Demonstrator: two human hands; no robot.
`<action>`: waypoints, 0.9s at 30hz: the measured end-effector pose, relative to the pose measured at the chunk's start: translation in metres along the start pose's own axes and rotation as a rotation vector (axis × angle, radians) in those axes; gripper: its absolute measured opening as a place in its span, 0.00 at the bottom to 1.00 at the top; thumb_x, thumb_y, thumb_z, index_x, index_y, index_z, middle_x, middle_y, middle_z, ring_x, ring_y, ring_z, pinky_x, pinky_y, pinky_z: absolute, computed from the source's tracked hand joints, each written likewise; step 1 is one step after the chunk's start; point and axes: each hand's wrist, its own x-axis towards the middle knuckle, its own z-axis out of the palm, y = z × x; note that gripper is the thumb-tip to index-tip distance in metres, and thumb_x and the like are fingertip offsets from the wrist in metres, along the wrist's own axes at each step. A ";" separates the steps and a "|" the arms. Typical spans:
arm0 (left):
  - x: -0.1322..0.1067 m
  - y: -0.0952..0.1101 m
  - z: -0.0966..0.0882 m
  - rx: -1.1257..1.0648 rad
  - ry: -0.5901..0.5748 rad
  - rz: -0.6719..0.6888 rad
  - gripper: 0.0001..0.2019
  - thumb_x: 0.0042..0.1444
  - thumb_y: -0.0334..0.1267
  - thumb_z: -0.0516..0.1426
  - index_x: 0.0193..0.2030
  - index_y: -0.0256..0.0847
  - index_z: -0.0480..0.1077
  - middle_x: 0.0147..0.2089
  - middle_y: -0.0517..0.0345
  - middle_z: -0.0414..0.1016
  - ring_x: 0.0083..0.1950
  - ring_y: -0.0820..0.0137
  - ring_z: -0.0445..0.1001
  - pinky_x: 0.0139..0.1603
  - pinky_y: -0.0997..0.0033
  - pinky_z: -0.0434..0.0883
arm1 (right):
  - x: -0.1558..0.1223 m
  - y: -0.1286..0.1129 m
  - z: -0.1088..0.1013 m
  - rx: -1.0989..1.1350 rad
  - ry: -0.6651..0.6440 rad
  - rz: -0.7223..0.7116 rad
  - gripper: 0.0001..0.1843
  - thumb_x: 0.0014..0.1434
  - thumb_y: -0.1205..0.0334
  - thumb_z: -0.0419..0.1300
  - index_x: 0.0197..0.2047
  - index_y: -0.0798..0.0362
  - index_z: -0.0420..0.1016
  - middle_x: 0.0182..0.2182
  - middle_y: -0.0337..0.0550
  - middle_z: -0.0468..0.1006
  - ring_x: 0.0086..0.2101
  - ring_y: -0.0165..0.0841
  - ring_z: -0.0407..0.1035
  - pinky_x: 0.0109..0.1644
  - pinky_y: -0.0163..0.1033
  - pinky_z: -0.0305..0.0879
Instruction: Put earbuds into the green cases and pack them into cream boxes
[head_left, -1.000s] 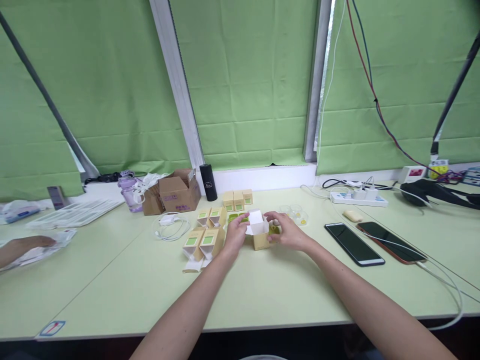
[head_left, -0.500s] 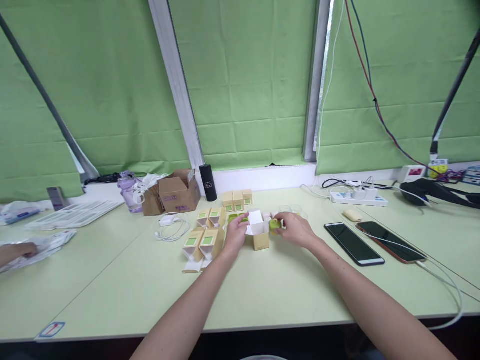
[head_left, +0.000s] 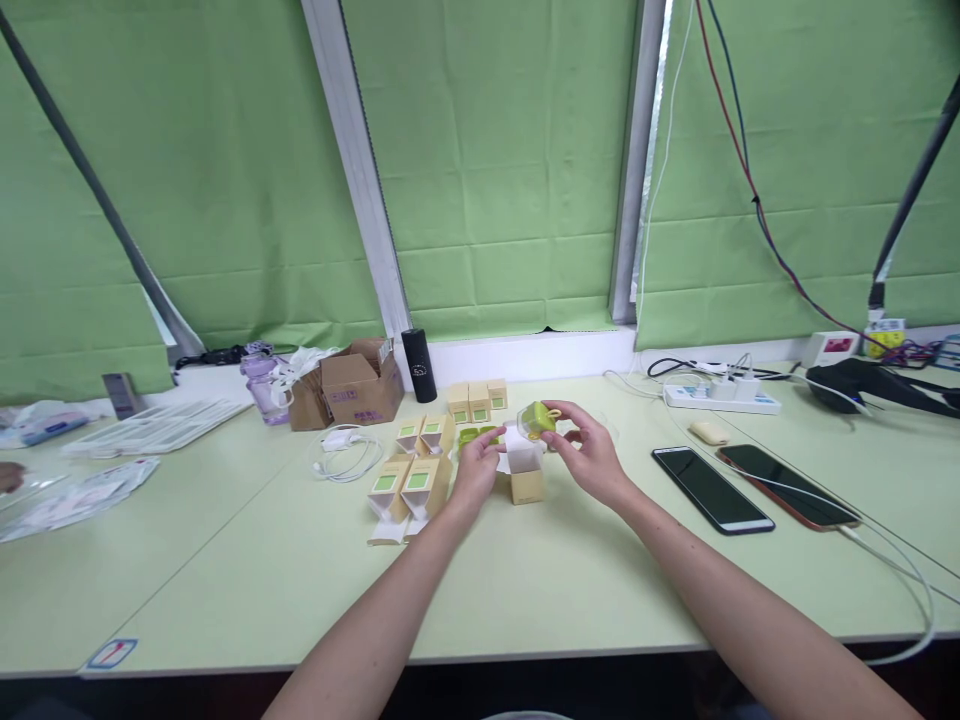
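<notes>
In my right hand is a small green case with a yellowish loop and what looks like a clear cover, pinched between thumb and fingers. It is tilted just above a small tan cardboard box whose white inner flaps stand open. My left hand grips that box at its left flap, partly hiding it. Left of this hand stand several similar tan boxes with green labels and open lower flaps. More green cases sit just behind my left fingers.
Several small tan boxes stand farther back. A brown carton, black cylinder and purple bottle line the wall. Two phones and a power strip lie right. Another person's hand is at far left.
My right hand has lifted the green case from beside the box to above its opening, tilting it. My left hand stays at the box. The other person's hand has moved left.
</notes>
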 end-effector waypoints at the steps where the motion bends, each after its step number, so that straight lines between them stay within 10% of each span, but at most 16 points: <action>1: 0.000 0.000 0.001 -0.009 -0.006 0.004 0.32 0.47 0.23 0.53 0.60 0.36 0.77 0.45 0.51 0.86 0.39 0.66 0.80 0.41 0.70 0.72 | -0.001 0.000 0.002 -0.003 -0.029 -0.003 0.22 0.65 0.53 0.62 0.60 0.47 0.74 0.59 0.48 0.77 0.54 0.42 0.73 0.42 0.40 0.74; 27: -0.003 0.002 0.001 -0.031 -0.028 0.025 0.31 0.47 0.24 0.53 0.59 0.34 0.78 0.44 0.50 0.86 0.35 0.69 0.77 0.35 0.74 0.68 | -0.004 0.017 -0.003 -0.266 -0.212 -0.133 0.19 0.69 0.58 0.59 0.62 0.44 0.73 0.58 0.47 0.79 0.36 0.36 0.78 0.34 0.41 0.73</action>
